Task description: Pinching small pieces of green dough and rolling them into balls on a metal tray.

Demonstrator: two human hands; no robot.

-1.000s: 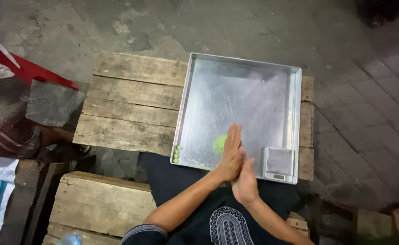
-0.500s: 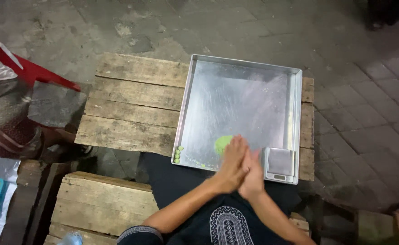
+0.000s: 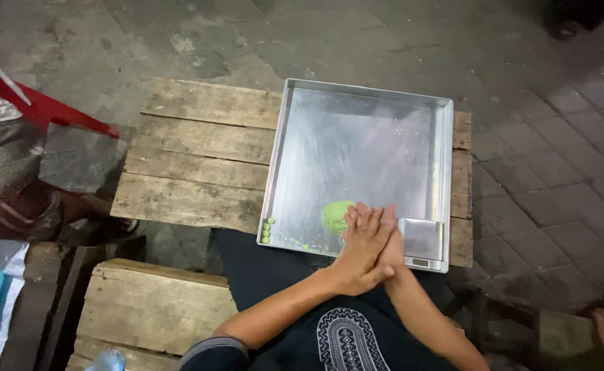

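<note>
Green dough lump (image 3: 336, 216) lies in the near part of a metal tray (image 3: 357, 103) on a wooden pallet table (image 3: 192, 158). Head view: left hand (image 3: 362, 249) pressed flat over right hand (image 3: 388, 254), palms together, fingers straight; small green balls (image 3: 266, 231) sit at the tray's near-left corner, a small scale (image 3: 422, 242) at its near-right

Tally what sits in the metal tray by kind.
Green dough lump: 1
Small green balls, in the tray's near left corner: about 4; stray bits too small to count
Small scale: 1
Total: about 6
</note>
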